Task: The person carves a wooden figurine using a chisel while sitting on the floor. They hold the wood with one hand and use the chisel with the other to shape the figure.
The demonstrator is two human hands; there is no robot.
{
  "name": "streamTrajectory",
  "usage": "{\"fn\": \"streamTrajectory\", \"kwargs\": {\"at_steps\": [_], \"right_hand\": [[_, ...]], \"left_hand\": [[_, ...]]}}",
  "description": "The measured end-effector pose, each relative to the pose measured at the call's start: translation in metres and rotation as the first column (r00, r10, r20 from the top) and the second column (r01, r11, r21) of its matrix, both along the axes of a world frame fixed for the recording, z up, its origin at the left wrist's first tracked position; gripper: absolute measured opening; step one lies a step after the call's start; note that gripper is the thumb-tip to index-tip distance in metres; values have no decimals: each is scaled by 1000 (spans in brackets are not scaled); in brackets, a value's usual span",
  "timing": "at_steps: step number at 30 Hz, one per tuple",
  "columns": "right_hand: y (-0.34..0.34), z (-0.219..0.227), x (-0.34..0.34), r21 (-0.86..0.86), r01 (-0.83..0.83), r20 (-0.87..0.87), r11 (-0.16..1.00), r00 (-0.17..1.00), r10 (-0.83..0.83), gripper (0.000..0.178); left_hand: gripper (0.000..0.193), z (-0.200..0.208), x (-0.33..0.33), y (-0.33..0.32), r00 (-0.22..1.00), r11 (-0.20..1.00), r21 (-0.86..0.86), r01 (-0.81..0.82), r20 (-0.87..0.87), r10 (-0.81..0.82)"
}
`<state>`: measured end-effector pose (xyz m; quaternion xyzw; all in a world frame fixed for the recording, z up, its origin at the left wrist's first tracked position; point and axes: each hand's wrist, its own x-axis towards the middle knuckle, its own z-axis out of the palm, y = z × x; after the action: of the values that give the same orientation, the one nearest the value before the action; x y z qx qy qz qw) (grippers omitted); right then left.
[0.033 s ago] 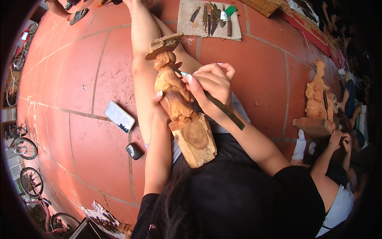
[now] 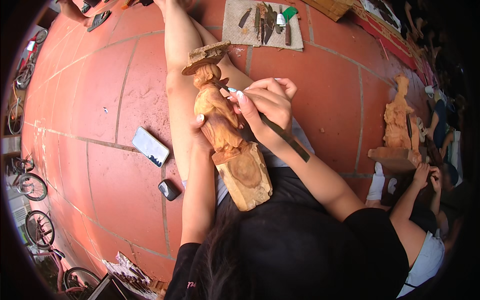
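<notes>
A carved wooden figure (image 2: 218, 107) with a wide rough hat and a blocky uncarved base leans across my lap, its base against my black shirt. My left hand (image 2: 200, 132) is wrapped round its side, thumb in front and the other fingers hidden behind. Pinched in my right hand (image 2: 267, 107) is a thin dark carving knife (image 2: 287, 140). Its tip meets the figure near the neck and shoulder, below the hat, and its flat tail runs back along my right forearm.
Several carving tools (image 2: 270, 22) lie on a pale mat (image 2: 237, 35) beyond my legs. A phone (image 2: 150, 146) and a small black case (image 2: 169, 190) rest on the tiles at left. Another wooden carving (image 2: 397, 125) stands at right beside another person's hands (image 2: 427, 176). Bicycles (image 2: 37, 227) line the left edge.
The carving knife has shifted very slightly, its tip higher toward the figure's neck and its tail a little to the right. The figure and my left hand stay where they were.
</notes>
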<state>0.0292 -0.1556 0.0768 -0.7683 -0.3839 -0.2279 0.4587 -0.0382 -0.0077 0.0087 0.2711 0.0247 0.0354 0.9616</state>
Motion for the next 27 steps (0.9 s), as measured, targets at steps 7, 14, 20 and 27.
{"fn": "streamTrajectory", "kwargs": {"at_steps": [7,14,20,27], "right_hand": [[4,-1,-2,25,-6,-83,1000,997,8,11],[7,2,0,42,-20,-93,999,995,24,13],[5,3,3,29,-64,-126,998,990,67,18],[3,-2,11,67,-94,-270,993,957,109,24]], "left_hand": [[88,3,-1,0,999,995,95,-22,-25,25],[87,9,-2,0,995,992,117,-44,-79,53],[85,7,-3,1,995,989,147,-18,-90,32],[82,9,-2,-2,989,982,188,26,-148,2]]}}
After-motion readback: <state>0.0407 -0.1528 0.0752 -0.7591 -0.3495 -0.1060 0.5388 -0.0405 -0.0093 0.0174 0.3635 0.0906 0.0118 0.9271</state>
